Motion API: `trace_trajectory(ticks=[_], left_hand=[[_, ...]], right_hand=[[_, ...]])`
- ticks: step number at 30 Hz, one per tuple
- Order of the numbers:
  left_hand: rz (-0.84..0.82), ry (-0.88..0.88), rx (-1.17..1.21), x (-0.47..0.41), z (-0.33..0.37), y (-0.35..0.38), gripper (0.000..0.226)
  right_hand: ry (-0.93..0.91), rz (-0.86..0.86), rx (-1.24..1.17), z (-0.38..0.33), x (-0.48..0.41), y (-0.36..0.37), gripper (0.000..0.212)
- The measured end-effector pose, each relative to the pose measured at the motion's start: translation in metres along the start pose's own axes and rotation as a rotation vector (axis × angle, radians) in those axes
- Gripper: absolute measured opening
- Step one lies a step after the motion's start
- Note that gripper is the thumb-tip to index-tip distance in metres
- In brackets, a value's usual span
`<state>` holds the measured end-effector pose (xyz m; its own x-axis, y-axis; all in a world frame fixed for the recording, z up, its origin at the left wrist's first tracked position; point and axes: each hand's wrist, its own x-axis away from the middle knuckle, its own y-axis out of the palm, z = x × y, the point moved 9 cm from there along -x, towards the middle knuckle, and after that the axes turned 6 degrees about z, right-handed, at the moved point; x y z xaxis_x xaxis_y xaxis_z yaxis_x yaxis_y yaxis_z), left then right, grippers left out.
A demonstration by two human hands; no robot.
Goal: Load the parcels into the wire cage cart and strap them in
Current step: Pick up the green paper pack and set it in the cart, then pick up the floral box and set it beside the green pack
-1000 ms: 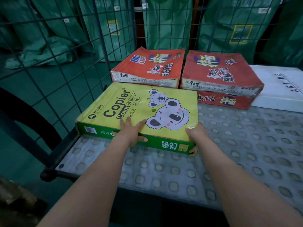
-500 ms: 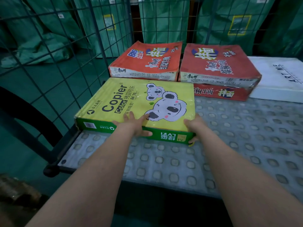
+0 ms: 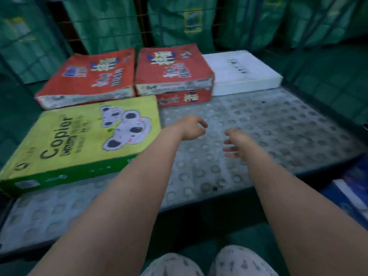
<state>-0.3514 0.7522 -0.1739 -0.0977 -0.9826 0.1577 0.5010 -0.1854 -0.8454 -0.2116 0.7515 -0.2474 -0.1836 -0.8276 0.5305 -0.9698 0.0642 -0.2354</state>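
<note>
I am looking into a parcel depot or sorting warehouse.

Green woven sacks (image 3: 107,26) with yellow label pockets (image 3: 192,20) stand packed in a row at the back and on both sides, behind a blurred wire panel (image 3: 144,34); they look like bulk mail bags. In front of me lies a studded grey cart floor (image 3: 278,132) carrying sealed goods: a yellow box of copier paper (image 3: 69,140), red printed cartons (image 3: 89,76) stacked at the back, and a plain white box (image 3: 243,70) just beside them. The light is dim and green-tinted.

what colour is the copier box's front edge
Dark green on the flat yellow-topped copier paper box, head view.
</note>
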Motion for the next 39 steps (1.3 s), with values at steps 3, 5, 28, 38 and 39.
trace_trajectory(ticks=[3,5,28,38,39], left_hand=[[-0.053,0.101,0.103,-0.018,0.056,0.027,0.031],[-0.114,0.170,0.121,-0.028,0.098,0.057,0.031],[-0.801,0.615,0.030,0.209,0.382,0.416,0.022],[-1.346,0.758,-0.309,0.380,0.421,0.511,0.017],[-1.353,0.778,-0.337,0.395,0.422,0.520,0.019]], right_hand=[[0.036,0.111,-0.107,0.016,-0.001,-0.062,0.031],[0.051,0.187,-0.207,0.032,0.001,-0.105,0.021],[0.417,0.887,-0.748,0.421,0.228,-0.406,0.033],[0.488,1.046,-0.939,0.538,0.335,-0.426,0.034],[0.501,1.072,-0.960,0.549,0.349,-0.421,0.034]])
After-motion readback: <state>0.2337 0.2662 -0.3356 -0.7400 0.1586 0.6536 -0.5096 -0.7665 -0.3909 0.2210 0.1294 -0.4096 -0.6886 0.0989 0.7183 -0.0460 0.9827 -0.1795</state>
